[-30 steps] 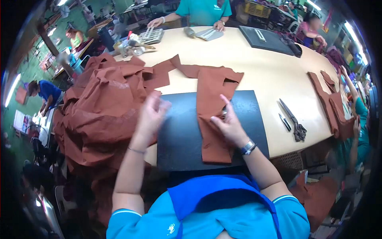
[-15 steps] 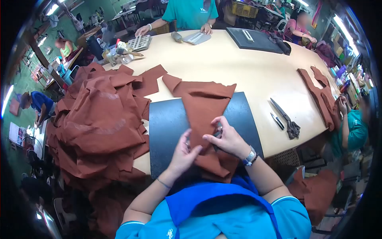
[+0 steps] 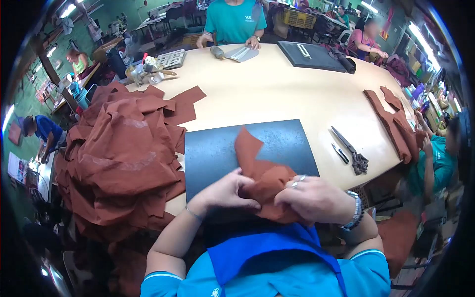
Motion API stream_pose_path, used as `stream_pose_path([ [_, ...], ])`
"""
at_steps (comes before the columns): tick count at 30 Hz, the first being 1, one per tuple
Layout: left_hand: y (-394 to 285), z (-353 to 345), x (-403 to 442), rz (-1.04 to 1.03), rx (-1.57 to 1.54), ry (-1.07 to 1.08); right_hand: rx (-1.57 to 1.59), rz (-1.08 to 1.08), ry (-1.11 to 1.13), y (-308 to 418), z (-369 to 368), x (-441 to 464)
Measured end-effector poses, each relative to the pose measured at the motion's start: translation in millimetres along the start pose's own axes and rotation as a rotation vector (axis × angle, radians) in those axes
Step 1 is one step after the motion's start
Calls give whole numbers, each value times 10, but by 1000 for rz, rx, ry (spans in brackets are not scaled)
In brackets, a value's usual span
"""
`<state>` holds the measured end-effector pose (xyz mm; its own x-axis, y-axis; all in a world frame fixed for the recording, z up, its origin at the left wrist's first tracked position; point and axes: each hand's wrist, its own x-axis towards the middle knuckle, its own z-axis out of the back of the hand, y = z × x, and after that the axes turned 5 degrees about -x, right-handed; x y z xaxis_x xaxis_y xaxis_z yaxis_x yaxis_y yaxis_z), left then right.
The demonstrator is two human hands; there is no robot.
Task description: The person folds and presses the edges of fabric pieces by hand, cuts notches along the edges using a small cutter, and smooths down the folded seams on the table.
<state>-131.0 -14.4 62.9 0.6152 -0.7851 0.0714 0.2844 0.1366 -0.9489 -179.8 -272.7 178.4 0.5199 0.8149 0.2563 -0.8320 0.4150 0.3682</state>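
A rust-brown piece of fabric (image 3: pixel 269 180) is bunched between my hands over the near part of a black mat (image 3: pixel 213 153). One pointed end of it stretches away from me across the mat. My left hand (image 3: pixel 230 192) grips the cloth's left side between thumb and fingers. On the right side, my right hand (image 3: pixel 316 198) is closed on the cloth, with a ring and a wristwatch showing. The lower folds are partly hidden by my fingers.
A big heap of rust-brown fabric (image 3: pixel 118 158) covers the table's left. Large scissors (image 3: pixel 351 148) and small snips (image 3: pixel 340 154) lie right of the mat. Opposite, a co-worker in a teal shirt (image 3: pixel 235 22) stands near another black board (image 3: pixel 316 57). More brown cloth (image 3: pixel 396 126) lies far right.
The fabric, spread long across the mat before, is now pulled toward me and gathered up. My right hand has moved nearer my body and closed on it, baring more of the mat.
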Motion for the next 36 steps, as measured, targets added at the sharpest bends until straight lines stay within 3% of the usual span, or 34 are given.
stream_pose_path([
  [1, -56, -91, -29, -26, -117, -14, -65, -83, -6, 46, 116, -19],
  [4, -183, -221, -263, -163, 96, -516, -341, -231, -182, 129, 266, -138],
  [6, -288, -148, -435, -330, 452, -740, -333, -216, -319, 132, 319, -241],
  [8, -495, -65, -655, -505, 456, -832, -231, -180, -520, 127, 354, -333],
  [11, -1031, -33, -760, -550, 489, -869, 57, -60, -491, 231, 522, -171],
  [13, -1449, 89, -606, -686, 666, -731, 230, -19, -382, 288, 495, 57],
  [16, -1831, 138, -563, -490, 921, -447, 304, -66, -8, 198, 358, 128],
  [19, -1790, 27, -582, -400, 624, -600, 308, -127, 148, 79, 508, -41],
  [22, -1922, 290, -884, 95, 715, -19, 306, -236, 201, 149, 912, -180],
  [23, -1824, 335, -903, 69, 582, -9, 283, -211, 227, 81, 1038, -156],
  [24, -1692, 408, -880, 18, 403, -48, 257, -188, 252, -2, 1138, -120],
  [26, -1361, 616, -590, -48, 162, -218, 220, -377, -37, -413, 989, 21],
  [28, -790, 831, -236, 161, 37, -627, -206, -219, -589, -1054, 798, 372],
  [30, 99, 1022, 9, 165, -405, -703, -452, -164, -691, -1369, 653, 412],
  [32, 987, 1140, 45, 414, -106, -776, -363, -370, -641, -1706, 430, 139],
  [33, 1061, 1015, 59, 485, -235, -808, -341, -496, -576, -1851, 299, -80],
  [35, 1079, 889, 23, 520, -136, -812, -496, -810, -325, -2078, -80, -691],
  [36, 987, 820, 9, 497, -129, -828, -572, -807, -285, -2306, -363, -1116],
])
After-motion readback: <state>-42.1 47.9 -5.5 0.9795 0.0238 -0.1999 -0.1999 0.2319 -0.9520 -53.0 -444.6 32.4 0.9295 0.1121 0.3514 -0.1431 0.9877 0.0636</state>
